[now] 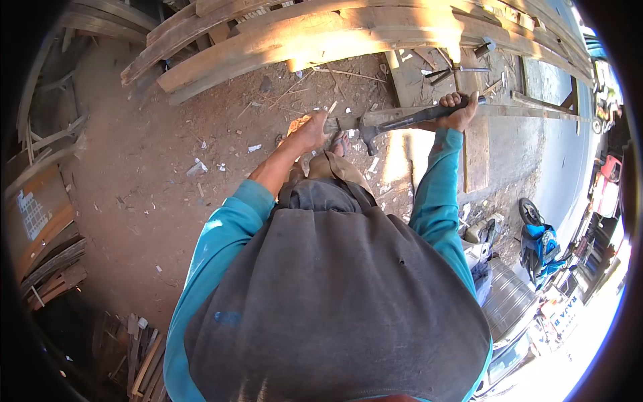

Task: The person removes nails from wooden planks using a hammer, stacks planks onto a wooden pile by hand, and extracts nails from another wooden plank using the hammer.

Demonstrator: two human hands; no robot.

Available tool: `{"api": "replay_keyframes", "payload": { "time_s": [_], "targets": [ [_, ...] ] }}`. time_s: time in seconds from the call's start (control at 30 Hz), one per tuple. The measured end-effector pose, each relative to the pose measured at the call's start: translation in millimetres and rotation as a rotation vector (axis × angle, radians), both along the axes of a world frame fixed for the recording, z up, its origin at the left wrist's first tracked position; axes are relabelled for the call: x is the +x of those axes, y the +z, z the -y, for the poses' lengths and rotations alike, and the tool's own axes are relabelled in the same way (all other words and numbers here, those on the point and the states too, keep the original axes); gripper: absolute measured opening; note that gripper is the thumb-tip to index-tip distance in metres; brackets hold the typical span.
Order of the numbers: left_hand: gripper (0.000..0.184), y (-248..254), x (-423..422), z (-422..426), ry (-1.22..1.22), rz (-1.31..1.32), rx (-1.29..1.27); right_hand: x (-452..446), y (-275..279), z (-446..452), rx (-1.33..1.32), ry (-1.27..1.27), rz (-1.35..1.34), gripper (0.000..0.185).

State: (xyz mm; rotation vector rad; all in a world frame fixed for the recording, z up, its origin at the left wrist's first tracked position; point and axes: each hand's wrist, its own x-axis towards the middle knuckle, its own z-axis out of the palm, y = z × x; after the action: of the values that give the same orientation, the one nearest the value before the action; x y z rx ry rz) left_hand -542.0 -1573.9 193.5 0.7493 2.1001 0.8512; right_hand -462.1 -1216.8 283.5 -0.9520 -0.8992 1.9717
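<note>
My right hand (459, 112) is closed around the dark grip of a hammer (410, 120). The hammer's metal head (368, 135) points left, close to a long narrow wooden board (499, 112). At the left end of that board, my left hand (311, 131) has its fingers wrapped round the wood. The board runs to the right behind the hammer and my right hand. Below the hands one of my feet (340, 143) shows in a sandal on the dirt floor.
Long planks (315, 47) are stacked across the front, partly sunlit. Another hammer-like tool (455, 70) lies on wood ahead of my right hand. Scraps litter the dirt floor (147, 201). To the right are a metal drum (507, 299) and a blue motorbike (541, 244).
</note>
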Motion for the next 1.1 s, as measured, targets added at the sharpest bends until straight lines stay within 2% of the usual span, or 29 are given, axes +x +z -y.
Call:
{"api": "replay_keyframes", "payload": {
  "time_s": [0.03, 0.07, 0.1, 0.23, 0.3, 0.37, 0.43, 0.5, 0.57, 0.63, 0.67, 0.73, 0.77, 0.87, 0.9, 0.97, 1.03, 1.1],
  "targets": [
    [0.064, 1.3, 0.3, -0.7, -0.023, 0.044, -0.050, -1.3, 9.4, 5.2, -0.113, 0.067, -0.108, 0.043],
    [0.057, 8.7, 0.3, -1.2, -0.014, -0.007, -0.066, -7.1, 26.9, 14.8, -0.079, 0.103, -0.091, 0.041],
    [0.057, 12.2, 2.1, 0.2, -0.009, 0.011, -0.062, -17.8, 40.9, 25.5, -0.076, 0.108, -0.074, 0.041],
    [0.047, 7.8, 2.9, 1.4, -0.003, -0.050, -0.004, -72.3, 89.2, 117.9, 0.391, 0.380, 0.055, 0.031],
    [0.044, 8.6, 0.4, 3.6, -0.004, -0.117, 0.021, -93.9, 109.1, 191.7, 0.828, 0.501, 0.204, 0.028],
    [0.046, 12.4, -1.9, 4.7, -0.012, -0.100, -0.012, -103.3, 106.2, 237.9, 1.036, 0.558, 0.364, 0.033],
    [0.049, 14.1, -2.8, 3.8, -0.033, -0.079, -0.067, -115.9, 100.8, 268.8, 1.018, 0.529, 0.418, 0.044],
    [0.050, 14.2, -2.4, 5.6, -0.045, -0.074, -0.080, -119.0, 82.6, 297.8, 1.355, 0.536, 0.544, 0.044],
    [0.051, 16.6, -4.7, 9.7, -0.052, -0.076, -0.080, -109.8, 53.3, 331.3, 1.375, 0.701, 0.399, 0.044],
    [0.053, 20.5, -6.0, 13.1, -0.069, -0.085, -0.076, -99.7, 29.4, 359.1, 1.485, 0.783, 0.446, 0.045],
    [0.053, 21.6, -6.6, 13.7, -0.073, -0.086, -0.075, -99.2, 30.1, 359.7, 1.485, 0.767, 0.457, 0.045],
    [0.055, 22.9, -7.9, 14.8, -0.077, -0.089, -0.084, -101.3, 34.7, 354.4, 1.417, 0.914, 0.503, 0.043],
    [0.055, 21.3, -7.1, 16.3, -0.085, -0.092, -0.088, -101.1, 44.0, 347.8, 1.427, 0.887, 0.523, 0.043],
    [0.057, 16.2, -9.6, 9.8, -0.105, -0.099, -0.109, -97.0, 88.4, 299.1, 1.311, 0.919, 0.397, 0.037],
    [0.058, 18.1, -10.5, 6.9, -0.114, -0.103, -0.123, -93.7, 90.9, 279.7, 1.334, 0.790, 0.331, 0.034],
    [0.059, 20.9, -8.9, 2.4, -0.137, -0.119, -0.152, -83.2, 126.7, 236.2, 1.065, 0.552, 0.288, 0.034],
    [0.060, 29.1, -7.2, -1.4, -0.156, -0.153, -0.143, -66.4, 102.1, 167.6, 0.756, 0.285, 0.283, 0.038],
    [0.058, 31.5, -4.8, 1.2, -0.132, -0.145, -0.174, -45.8, 112.3, 120.2, 0.505, 0.188, 0.137, 0.041]
  ]
}}
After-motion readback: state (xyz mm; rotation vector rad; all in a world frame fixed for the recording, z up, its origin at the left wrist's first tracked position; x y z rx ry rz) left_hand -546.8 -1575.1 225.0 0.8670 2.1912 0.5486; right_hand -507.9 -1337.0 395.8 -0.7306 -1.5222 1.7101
